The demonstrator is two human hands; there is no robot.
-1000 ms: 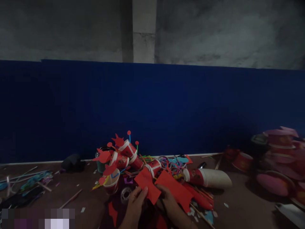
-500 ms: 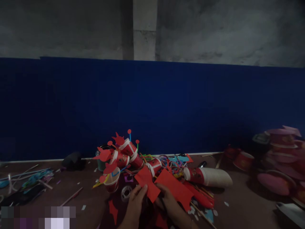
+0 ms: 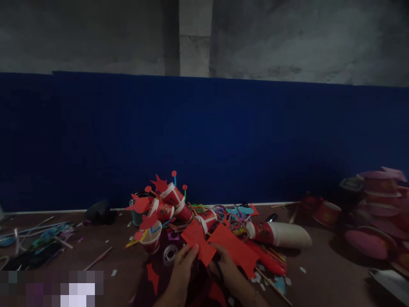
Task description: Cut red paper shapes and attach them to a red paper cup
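Note:
My left hand [image 3: 180, 268] pinches the lower edge of a red paper piece [image 3: 198, 245] near the bottom middle of the view. Beside it my right hand [image 3: 226, 268] is closed around a dark handle-like thing that I cannot make out, just under a larger red paper sheet [image 3: 238, 251]. Right behind the hands lies a heap of red paper cups [image 3: 171, 204] with red cut-out shapes and coloured straws. A roll of clear tape [image 3: 169, 254] lies left of my left hand.
A stack of paper cups [image 3: 281, 234] lies on its side at the right. More red and pink cups and bowls [image 3: 373, 209] crowd the far right. Straws and scraps [image 3: 41, 238] litter the brown table at the left. A blue board [image 3: 204, 136] backs the table.
The view has tilted slightly upward, so everything sits a little lower. Both hands keep their hold on the red paper, with almost no movement.

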